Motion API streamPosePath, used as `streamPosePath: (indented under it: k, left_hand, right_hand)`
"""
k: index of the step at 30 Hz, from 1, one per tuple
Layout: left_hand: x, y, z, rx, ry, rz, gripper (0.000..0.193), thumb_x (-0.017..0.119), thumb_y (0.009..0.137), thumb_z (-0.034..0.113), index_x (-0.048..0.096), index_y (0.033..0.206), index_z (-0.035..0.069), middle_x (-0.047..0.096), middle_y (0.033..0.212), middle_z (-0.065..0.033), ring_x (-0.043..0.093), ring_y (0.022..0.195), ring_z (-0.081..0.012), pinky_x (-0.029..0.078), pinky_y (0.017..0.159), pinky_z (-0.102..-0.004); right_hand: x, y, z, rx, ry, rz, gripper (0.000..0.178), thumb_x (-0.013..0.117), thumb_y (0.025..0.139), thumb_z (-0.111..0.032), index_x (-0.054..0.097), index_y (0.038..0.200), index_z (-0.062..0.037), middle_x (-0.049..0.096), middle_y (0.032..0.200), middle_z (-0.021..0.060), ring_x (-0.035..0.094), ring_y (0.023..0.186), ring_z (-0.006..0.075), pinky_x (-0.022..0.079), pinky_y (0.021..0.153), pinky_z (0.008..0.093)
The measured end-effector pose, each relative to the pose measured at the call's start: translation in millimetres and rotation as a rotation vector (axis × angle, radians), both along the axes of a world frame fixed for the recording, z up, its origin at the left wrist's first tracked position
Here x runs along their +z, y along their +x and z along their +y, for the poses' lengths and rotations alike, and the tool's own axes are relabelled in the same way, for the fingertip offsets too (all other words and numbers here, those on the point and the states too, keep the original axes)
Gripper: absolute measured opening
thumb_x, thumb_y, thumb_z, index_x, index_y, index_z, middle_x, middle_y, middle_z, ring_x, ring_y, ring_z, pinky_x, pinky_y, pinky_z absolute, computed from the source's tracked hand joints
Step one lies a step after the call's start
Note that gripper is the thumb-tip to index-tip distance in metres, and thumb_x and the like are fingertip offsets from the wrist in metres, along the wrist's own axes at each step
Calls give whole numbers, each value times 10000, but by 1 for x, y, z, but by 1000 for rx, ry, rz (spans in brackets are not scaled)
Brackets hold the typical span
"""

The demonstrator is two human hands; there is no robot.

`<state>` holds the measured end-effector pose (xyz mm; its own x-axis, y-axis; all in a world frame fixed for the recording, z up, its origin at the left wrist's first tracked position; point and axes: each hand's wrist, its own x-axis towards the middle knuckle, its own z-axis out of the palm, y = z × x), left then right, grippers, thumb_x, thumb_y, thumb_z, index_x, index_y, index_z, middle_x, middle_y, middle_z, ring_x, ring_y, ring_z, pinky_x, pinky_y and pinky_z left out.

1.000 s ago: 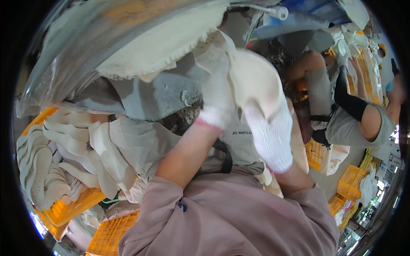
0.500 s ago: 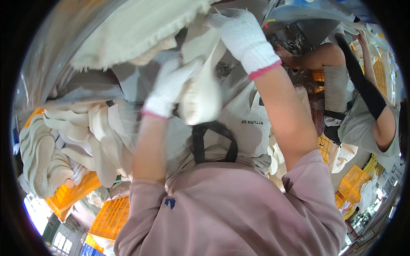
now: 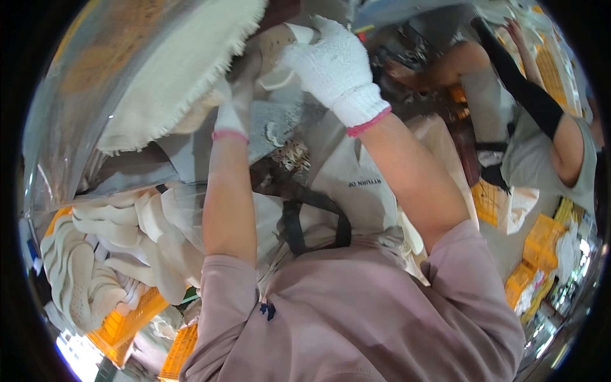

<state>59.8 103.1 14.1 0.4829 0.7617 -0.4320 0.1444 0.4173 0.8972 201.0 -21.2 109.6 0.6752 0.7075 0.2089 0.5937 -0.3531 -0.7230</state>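
A cream foam insole [image 3: 275,48] with small holes is held up beside a large cream cloth wheel [image 3: 184,70] with a frayed edge. My right hand [image 3: 337,70], in a white knit glove with a pink cuff, is closed on the insole's right side. From the lower left, my left hand [image 3: 238,95], gloved the same way, reaches up to its other side; its fingers are shaded and partly hidden near the wheel's rim. Crumbs and shavings [image 3: 293,153] lie on the grey surface below my hands.
A clear plastic sheet [image 3: 57,146] curves round the wheel at left. Many insoles [image 3: 114,254] are heaped over an orange crate [image 3: 130,321] at lower left. A co-worker's bare arm [image 3: 439,67] works at the right. More orange crates [image 3: 541,242] stand farther right.
The insole has risen from hanging low between my hands to beside the wheel. My left hand has moved up with it; my right hand has shifted slightly left and down.
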Motion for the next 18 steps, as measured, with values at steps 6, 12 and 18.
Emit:
streamPosePath:
  k: [6, 12, 18]
  left_hand:
    - [18, -21, -75, 2, -115, -43, 436, 774, 1049, 290, 694, 1322, -40, 738, 1220, -69, 669, 1093, -120, 546, 966, -315]
    - [-8, 31, -62, 189, -114, -751, 348, 743, 1041, 192, 703, 1318, -16, 740, 1268, -87, 691, 1192, -183, 547, 1037, -346]
    - [17, -39, -101, 142, -573, -922, 622, 553, 1101, 562, 602, 1434, 39, 700, 1331, -153, 700, 1186, -342, 552, 1076, -536]
  right_hand:
    - [6, 7, 17, 368, -259, -287, 481, 732, 891, -217, 721, 1338, -43, 777, 1126, 248, 745, 1084, 445, 611, 990, 440]
    - [38, -20, -80, 554, -286, -652, 618, 816, 785, -226, 727, 1395, -179, 691, 1350, 103, 531, 1438, 368, 400, 1176, 599]
    - [7, -58, -94, 735, -263, -805, 349, 714, 889, -193, 713, 1236, -153, 762, 1148, 77, 758, 975, 283, 610, 725, 408]
